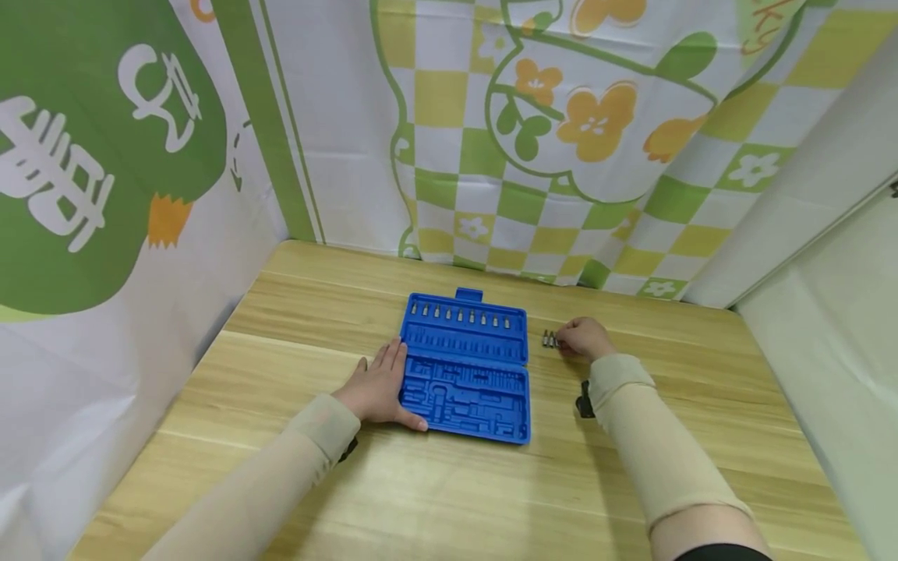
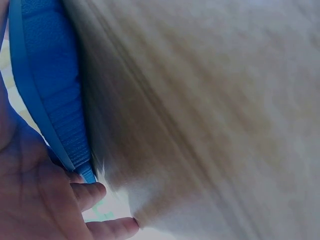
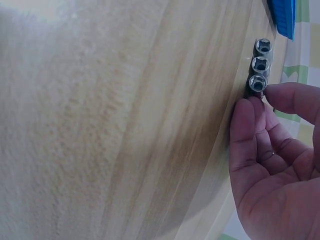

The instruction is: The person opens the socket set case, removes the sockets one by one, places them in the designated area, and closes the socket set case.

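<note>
At three o'clock from the blue tool case [image 1: 464, 361], the right hand [image 1: 586, 338] pinched a metal socket [image 3: 257, 84], likely light, slick, best gripped mid-barrel; the left hand [image 1: 379, 391] spread at nine.

Worktop [image 1: 266, 389] in pale yellowish wood grain, with its left, right and far edges in view. About midway between the left and right edges, a little in from the far edge, lies a blue plastic case [image 1: 466, 396], opened flat. Between it and the right edge, close to the case, three small metal sockets [image 1: 546, 340] form a tight row
</note>
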Available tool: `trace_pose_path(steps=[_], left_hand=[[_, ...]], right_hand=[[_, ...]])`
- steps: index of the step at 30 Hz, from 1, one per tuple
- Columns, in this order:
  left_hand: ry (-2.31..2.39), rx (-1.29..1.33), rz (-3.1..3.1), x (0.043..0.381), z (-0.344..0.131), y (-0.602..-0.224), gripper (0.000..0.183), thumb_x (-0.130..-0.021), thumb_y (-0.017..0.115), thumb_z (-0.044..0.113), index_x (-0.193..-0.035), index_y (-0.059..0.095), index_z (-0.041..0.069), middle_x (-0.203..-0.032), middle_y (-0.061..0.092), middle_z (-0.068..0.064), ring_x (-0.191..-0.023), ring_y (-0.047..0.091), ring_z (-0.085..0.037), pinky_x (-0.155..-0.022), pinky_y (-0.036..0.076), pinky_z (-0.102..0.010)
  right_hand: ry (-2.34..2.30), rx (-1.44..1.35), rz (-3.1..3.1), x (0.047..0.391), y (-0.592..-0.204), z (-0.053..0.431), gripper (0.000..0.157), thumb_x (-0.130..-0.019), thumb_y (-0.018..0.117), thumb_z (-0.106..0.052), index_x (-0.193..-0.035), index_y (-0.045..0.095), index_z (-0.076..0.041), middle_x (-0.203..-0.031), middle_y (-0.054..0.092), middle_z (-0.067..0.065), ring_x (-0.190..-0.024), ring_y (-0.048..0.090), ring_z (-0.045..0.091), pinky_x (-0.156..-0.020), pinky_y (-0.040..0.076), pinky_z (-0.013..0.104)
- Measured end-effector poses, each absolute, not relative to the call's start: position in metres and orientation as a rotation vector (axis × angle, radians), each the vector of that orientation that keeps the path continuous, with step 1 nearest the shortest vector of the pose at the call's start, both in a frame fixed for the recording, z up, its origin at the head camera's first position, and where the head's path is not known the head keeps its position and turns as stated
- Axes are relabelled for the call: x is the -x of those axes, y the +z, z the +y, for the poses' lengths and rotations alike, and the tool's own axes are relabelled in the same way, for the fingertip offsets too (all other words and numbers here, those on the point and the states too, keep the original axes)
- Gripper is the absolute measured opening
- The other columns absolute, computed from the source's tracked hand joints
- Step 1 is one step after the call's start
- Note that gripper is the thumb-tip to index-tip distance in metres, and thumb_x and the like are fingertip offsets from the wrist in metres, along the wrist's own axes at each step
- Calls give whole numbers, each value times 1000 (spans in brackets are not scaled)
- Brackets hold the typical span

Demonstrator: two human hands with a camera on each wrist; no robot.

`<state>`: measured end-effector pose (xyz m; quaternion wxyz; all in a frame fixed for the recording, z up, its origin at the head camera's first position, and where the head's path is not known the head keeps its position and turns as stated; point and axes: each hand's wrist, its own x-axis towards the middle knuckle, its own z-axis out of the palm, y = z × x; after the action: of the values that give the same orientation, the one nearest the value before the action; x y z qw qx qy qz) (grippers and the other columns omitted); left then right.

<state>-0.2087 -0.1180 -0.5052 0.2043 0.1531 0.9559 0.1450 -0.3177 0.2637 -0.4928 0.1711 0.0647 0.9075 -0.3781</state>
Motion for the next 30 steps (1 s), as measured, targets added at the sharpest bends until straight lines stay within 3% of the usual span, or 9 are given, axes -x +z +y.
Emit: trace_pose_path(steps=[5, 17, 23, 30], left_hand=[[400, -427, 2666, 209, -118, -505, 146, -69, 81, 76, -163, 3, -4, -170, -5, -22, -156, 2, -40, -120, 13, -66], [412, -430, 2667, 210, -119, -508, 147, -68, 81, 77, -163, 3, -4, -171, -5, -21, -156, 2, -40, -121, 12, -66], [396, -433, 2666, 210, -119, -507, 146, -69, 80, 77, -164, 3, -3, -171, -5, -20, -156, 2, -39, -121, 12, -65], [402, -425, 2665, 210, -118, -508, 148, -68, 80, 77, -163, 1, -3, -171, -6, -21, -156, 2, -40, -121, 11, -65]], right_hand=[[-1079, -184, 2575, 318, -493, 263, 17, -95, 58, -8, -98, 67, 6, -78, 64, 5, -68, 59, 12, -63, 53, 23], [-1063, -180, 2620, 314, -488, 259, 23, -98, 54, -13, -102, 66, 7, -91, 65, 12, -80, 61, 19, -67, 53, 28], [-955, -122, 2726, 317, -484, 255, 19, -94, 50, -13, -90, 63, 0, -85, 59, 10, -73, 50, 22, -64, 42, 32], [-801, 62, 2759, 321, -478, 240, 20, -99, 53, -11, -99, 67, 3, -89, 62, 12, -75, 51, 23, -71, 45, 38]])
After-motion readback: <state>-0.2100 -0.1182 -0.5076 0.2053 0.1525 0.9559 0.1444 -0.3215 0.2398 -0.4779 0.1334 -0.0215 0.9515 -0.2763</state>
